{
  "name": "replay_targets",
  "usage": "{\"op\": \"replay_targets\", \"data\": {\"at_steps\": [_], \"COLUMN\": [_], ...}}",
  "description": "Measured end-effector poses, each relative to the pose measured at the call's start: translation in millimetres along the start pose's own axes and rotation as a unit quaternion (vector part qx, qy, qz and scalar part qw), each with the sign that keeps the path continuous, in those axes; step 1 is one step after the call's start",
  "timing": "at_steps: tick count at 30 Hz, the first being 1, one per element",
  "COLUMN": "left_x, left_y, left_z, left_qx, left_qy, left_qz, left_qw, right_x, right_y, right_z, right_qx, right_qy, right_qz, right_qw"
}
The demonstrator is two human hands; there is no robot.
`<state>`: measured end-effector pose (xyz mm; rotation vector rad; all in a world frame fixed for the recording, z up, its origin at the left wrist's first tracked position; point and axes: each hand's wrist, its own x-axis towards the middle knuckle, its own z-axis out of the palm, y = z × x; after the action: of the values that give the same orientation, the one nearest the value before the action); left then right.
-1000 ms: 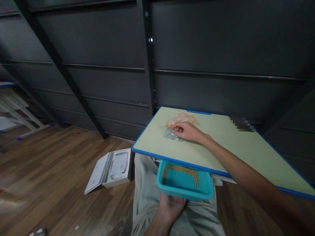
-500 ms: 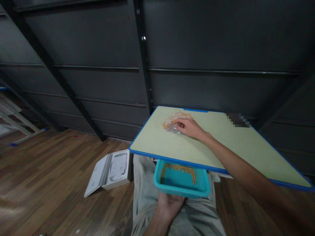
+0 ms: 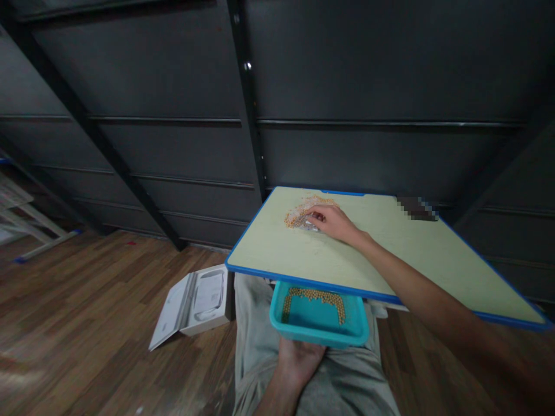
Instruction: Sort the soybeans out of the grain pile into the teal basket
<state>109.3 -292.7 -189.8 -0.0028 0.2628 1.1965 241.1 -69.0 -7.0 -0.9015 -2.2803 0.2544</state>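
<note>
The heap of grains (image 3: 303, 208) lay near the far left corner of the table (image 3: 281, 254), touching the fingertips of my right hand (image 3: 333, 223). That hand was curled down over a small clear piece (image 3: 309, 225), which was too blurred to identify. Below the near edge, the teal tray (image 3: 318, 329) with its beans (image 3: 314, 297) rested on my left hand (image 3: 299, 361); the tray hid those fingers, so I couldn't tell their grip.
</note>
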Motion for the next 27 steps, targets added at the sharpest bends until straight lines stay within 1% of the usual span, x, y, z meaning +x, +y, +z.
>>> {"op": "replay_targets", "data": {"at_steps": [2,4,9,13,16,23,27], "left_x": [0.6,1.2,1.6,1.7,1.9,0.5,0.8], "left_y": [0.0,0.0,0.3,0.7,0.6,1.7,3.2], "left_z": [-2.0,-3.2,-0.7,2.0,1.2,2.3,5.7], "left_qx": [-0.001,-0.001,-0.004,0.004,0.002,0.000,0.003], "left_qy": [-0.007,-0.012,-0.002,0.007,0.005,-0.005,-0.004], "left_qz": [-0.001,-0.001,-0.003,-0.004,-0.002,0.000,-0.005], "left_qw": [1.000,1.000,1.000,1.000,1.000,1.000,1.000], "right_x": [1.8,3.0,0.6,-1.9,-2.0,-1.2,-1.3], "right_y": [0.5,-0.3,-4.9,-5.4,-4.5,-4.7,-3.1], "right_z": [1.6,2.3,4.4,9.4,12.1,11.8,13.3], "right_qx": [0.042,0.063,0.023,0.018,0.019,0.001,0.001], "right_qy": [0.009,0.024,0.061,0.065,0.063,0.081,0.076], "right_qz": [0.006,0.009,0.010,-0.003,0.000,-0.006,-0.001], "right_qw": [0.999,0.998,0.998,0.998,0.998,0.997,0.997]}}
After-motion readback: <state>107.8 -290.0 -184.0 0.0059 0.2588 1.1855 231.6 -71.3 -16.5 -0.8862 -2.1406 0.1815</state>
